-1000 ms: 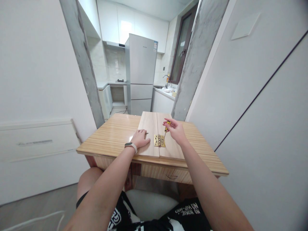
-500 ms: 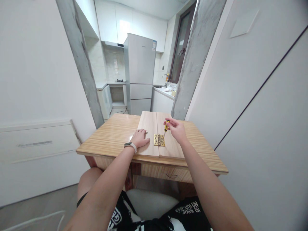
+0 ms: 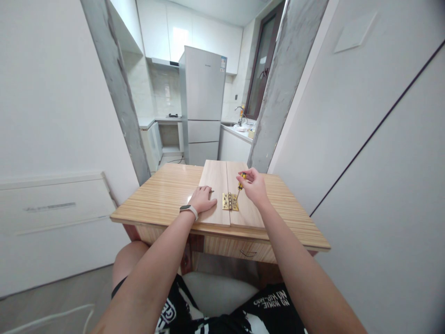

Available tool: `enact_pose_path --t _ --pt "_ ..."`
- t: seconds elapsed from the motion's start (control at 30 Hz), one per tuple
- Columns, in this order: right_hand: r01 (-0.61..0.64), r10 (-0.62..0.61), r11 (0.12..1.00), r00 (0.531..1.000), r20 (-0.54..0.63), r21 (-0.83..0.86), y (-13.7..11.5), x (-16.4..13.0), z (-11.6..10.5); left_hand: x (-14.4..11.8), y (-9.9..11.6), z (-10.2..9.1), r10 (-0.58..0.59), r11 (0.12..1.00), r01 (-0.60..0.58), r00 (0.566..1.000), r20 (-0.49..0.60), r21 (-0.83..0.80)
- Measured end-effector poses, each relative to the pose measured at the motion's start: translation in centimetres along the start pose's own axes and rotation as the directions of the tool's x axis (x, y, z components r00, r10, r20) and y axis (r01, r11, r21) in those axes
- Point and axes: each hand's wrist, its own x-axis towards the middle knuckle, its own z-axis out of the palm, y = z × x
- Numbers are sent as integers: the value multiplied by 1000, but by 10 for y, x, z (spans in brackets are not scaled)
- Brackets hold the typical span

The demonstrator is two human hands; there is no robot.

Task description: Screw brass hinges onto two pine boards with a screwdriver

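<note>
Screwdriver applied to hinge on two boards.
The right hand (image 3: 255, 187) is closed around the screwdriver (image 3: 240, 183), whose tip slants down to the brass hinge (image 3: 231, 202) just below the grip. The left hand (image 3: 202, 199) lies flat, fingers spread, on the left board (image 3: 214, 178) beside the hinge, holding nothing.
</note>
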Motion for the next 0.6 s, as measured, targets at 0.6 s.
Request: enact_pose_path --t 0.6 --pt "-100 68 984 976 205 149 0 0 -16 1 -4 3 10 1000 -10 1000 -13 8"
